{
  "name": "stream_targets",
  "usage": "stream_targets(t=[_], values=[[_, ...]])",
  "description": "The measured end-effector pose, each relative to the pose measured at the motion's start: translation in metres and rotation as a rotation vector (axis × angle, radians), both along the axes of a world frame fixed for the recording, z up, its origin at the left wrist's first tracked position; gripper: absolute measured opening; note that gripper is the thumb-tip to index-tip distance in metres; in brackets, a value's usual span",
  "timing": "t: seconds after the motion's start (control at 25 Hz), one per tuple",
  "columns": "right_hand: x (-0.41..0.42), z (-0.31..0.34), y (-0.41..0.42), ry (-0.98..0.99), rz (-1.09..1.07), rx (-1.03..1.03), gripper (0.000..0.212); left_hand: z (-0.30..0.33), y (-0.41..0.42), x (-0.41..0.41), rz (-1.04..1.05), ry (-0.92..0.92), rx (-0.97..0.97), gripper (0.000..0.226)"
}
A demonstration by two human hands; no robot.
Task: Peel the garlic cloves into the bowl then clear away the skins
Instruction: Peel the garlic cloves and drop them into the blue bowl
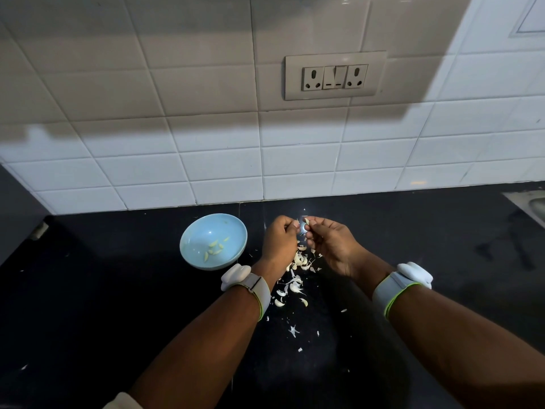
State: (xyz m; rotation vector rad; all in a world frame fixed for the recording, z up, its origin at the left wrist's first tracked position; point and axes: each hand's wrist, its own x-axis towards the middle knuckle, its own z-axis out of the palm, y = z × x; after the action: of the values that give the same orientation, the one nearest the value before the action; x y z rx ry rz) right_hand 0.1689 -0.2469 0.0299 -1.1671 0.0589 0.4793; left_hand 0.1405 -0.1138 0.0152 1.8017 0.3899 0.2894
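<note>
While right hand (330, 246) grip pinches garlic clove (306, 221), left hand (280, 240) curls beside; papery skins (298, 278) below, blue bowl (188, 246) left on glossy black bench (118, 290).

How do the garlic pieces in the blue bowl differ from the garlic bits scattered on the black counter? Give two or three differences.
The pieces in the blue bowl are peeled cloves: few, yellowish, solid and gathered together. The skins on the black counter are many, whiter, thin and curled, and strewn loosely between the forearms. The cloves are contained; the skins lie loose. Both come from the same garlic.
</note>
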Motion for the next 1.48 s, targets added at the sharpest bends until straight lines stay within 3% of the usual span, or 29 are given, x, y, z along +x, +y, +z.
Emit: stream_targets(t=[0.24,0.32,0.44,0.52,0.6,0.64,0.72,0.92,1.12,1.4,1.48], values=[[-0.003,-0.001,0.004,-0.074,-0.112,-0.074,0.011,-0.002,0.006,-0.005,0.004,0.119,0.099,0.009],[-0.003,-0.002,0.003,-0.092,-0.124,-0.087,0.011,-0.002,0.008,-0.005,0.068,0.168,0.195,0.024],[-0.003,-0.004,0.002,-0.114,-0.129,-0.157,0.009,-0.001,0.010,-0.006,0.006,0.167,0.229,0.016],[-0.004,-0.005,0.002,-0.130,-0.124,-0.180,0.009,0.001,0.010,-0.008,-0.039,0.200,0.252,0.031],[-0.006,-0.005,0.002,-0.143,-0.135,-0.177,0.007,0.002,0.008,-0.007,0.043,0.252,0.277,0.019],[-0.006,-0.005,0.002,-0.149,-0.146,-0.172,0.007,0.003,0.006,-0.007,0.106,0.267,0.266,0.029],[-0.006,-0.005,0.002,-0.168,-0.163,-0.180,0.007,0.002,0.002,-0.005,0.174,0.218,0.197,0.040],[-0.005,-0.006,0.002,-0.229,-0.151,-0.264,0.007,0.012,-0.010,-0.003,0.108,0.078,-0.282,0.021],[-0.006,-0.003,0.004,-0.223,-0.121,-0.237,0.013,0.010,-0.012,-0.003,0.055,0.012,-0.368,0.016],[-0.001,0.007,0.011,0.118,-0.056,0.042,0.019,0.014,-0.011,-0.005,0.021,-0.036,-0.383,0.012],[-0.003,0.007,0.014,0.100,-0.068,0.032,0.018,0.013,-0.011,-0.005,0.039,-0.035,-0.423,0.014]])
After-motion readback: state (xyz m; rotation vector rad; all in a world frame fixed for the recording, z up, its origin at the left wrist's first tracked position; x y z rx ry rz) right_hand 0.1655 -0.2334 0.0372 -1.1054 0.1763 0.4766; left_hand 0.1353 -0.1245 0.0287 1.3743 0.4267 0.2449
